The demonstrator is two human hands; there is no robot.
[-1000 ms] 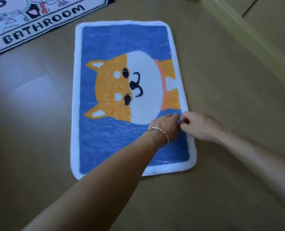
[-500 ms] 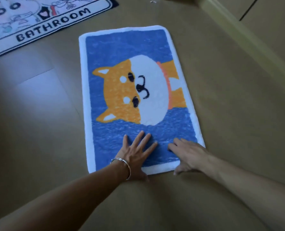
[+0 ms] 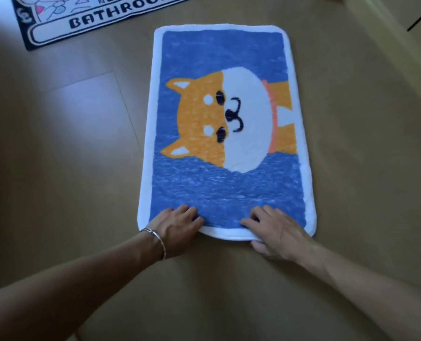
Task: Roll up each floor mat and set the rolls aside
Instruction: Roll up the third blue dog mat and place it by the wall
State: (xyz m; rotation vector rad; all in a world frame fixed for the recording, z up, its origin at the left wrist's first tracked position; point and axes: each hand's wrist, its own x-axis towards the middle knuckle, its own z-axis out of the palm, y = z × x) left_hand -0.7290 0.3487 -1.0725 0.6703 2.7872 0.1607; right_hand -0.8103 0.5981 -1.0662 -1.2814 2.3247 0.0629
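Note:
A blue floor mat with a white border and an orange-and-white dog picture lies flat on the wooden floor, its long side running away from me. My left hand, with a bracelet on the wrist, grips the mat's near edge at the left, fingers curled on top. My right hand grips the same near edge at the right, thumb tucked under the white border. The near edge lifts slightly between my hands.
A second mat with a dark border and the word BATHROOM lies flat at the top left, partly cut off. A pale raised threshold strip runs diagonally at the upper right. Bare wooden floor surrounds the dog mat.
Both hands slid from the mat's middle back to its near edge. Flat, spread fingers have curled round the border. The view has shifted, so the mat now lies straight ahead.

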